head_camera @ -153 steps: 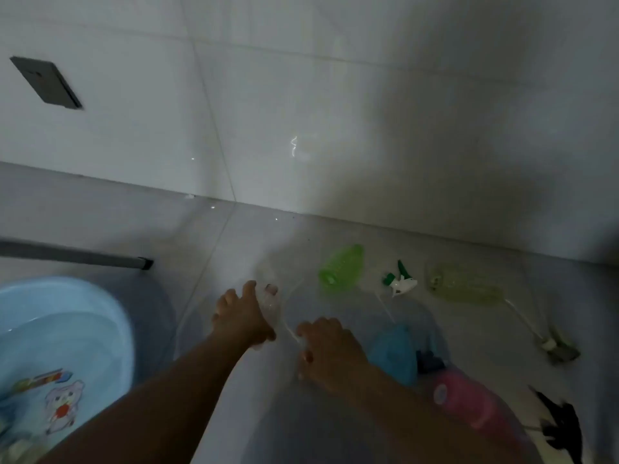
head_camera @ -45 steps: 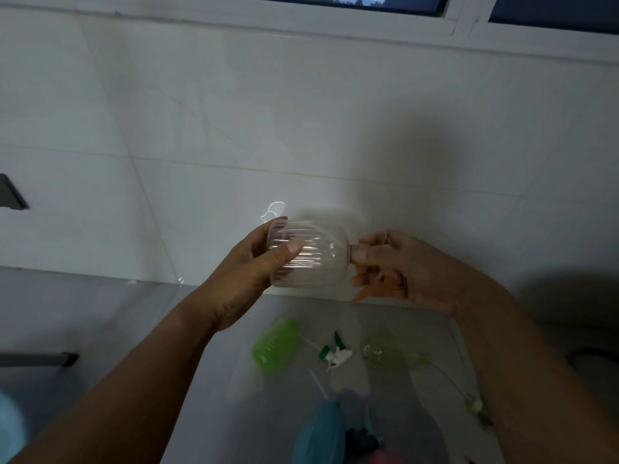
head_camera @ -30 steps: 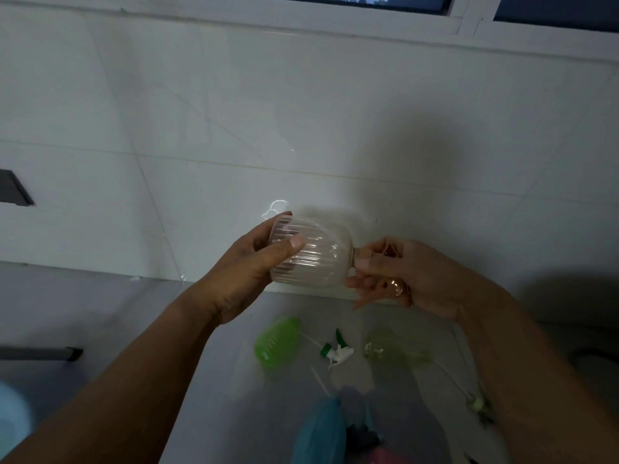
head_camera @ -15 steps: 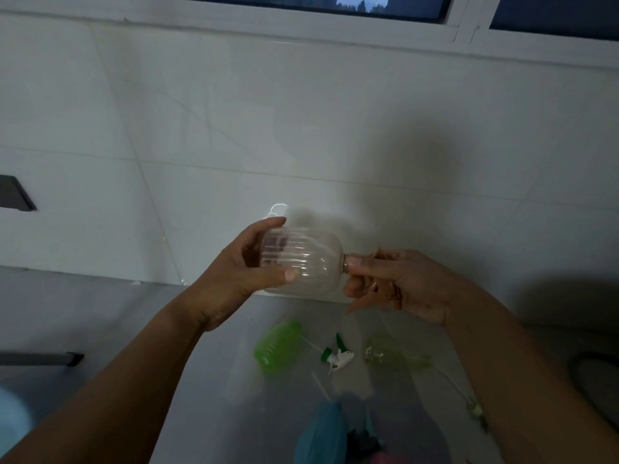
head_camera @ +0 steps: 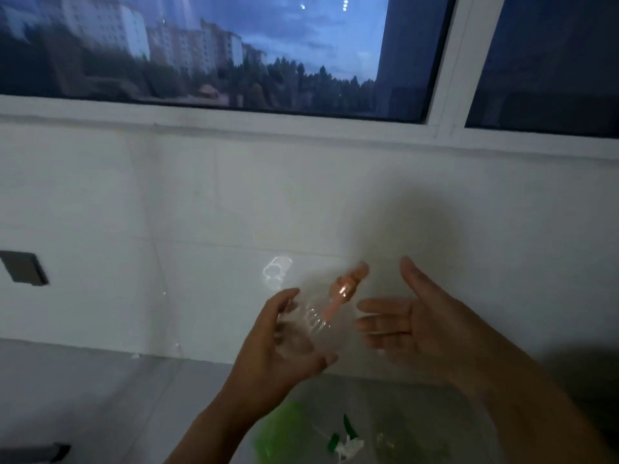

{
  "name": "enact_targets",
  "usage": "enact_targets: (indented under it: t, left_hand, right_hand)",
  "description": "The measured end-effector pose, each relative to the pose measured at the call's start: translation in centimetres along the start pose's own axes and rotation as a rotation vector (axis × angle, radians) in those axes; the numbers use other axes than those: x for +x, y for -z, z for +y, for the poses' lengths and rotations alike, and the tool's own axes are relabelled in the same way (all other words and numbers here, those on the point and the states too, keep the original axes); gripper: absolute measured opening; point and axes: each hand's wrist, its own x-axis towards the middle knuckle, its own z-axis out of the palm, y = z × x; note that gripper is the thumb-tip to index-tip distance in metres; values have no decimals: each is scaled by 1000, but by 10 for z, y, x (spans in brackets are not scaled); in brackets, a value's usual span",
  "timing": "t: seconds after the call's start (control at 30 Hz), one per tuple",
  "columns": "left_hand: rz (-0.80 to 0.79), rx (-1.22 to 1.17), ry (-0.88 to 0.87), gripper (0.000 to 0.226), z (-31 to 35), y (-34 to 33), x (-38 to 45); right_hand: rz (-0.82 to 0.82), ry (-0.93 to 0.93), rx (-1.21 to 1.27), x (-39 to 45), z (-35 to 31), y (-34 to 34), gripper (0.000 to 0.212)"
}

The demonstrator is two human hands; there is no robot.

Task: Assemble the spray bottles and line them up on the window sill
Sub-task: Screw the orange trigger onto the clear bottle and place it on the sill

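My left hand [head_camera: 278, 349] grips a clear ribbed spray bottle [head_camera: 306, 324] by its base, tilted up to the right. An orange-pink spray head [head_camera: 346, 288] sits on its neck. My right hand [head_camera: 405, 321] is just right of the bottle, palm open and fingers spread, not touching it. The white window sill [head_camera: 301, 127] runs across the view above the tiled wall. On the floor below lie a green bottle [head_camera: 279, 430], a green-and-white spray head [head_camera: 345, 442] and a pale clear bottle [head_camera: 412, 443].
A white tiled wall fills the middle of the view, with a dark plate [head_camera: 23, 267] on it at the left. A white window frame post [head_camera: 452, 65] divides the panes. A dark bar end [head_camera: 57, 452] shows at the lower left.
My right hand has let go of the bottle's neck and opened. The left hand has tipped the bottle upward, showing the spray head on it. The view has lifted towards the window.
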Motion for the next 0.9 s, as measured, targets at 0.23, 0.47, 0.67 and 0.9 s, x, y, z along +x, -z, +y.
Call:
enact_targets:
  t: [0.23, 0.47, 0.67, 0.9]
  left_hand:
    - [-50, -374, 117, 62, 62, 9, 52]
    - [-116, -241, -16, 62, 130, 51, 136]
    - [-17, -32, -116, 52, 169, 76, 211]
    - [8, 110, -59, 60, 161, 91, 264]
  right_hand:
    - [-11, 402, -78, 15, -30, -24, 97]
    - [274, 665, -208, 49, -123, -37, 101]
    - [527, 784, -446, 96, -187, -42, 97]
    - [549, 692, -601, 147, -223, -40, 83]
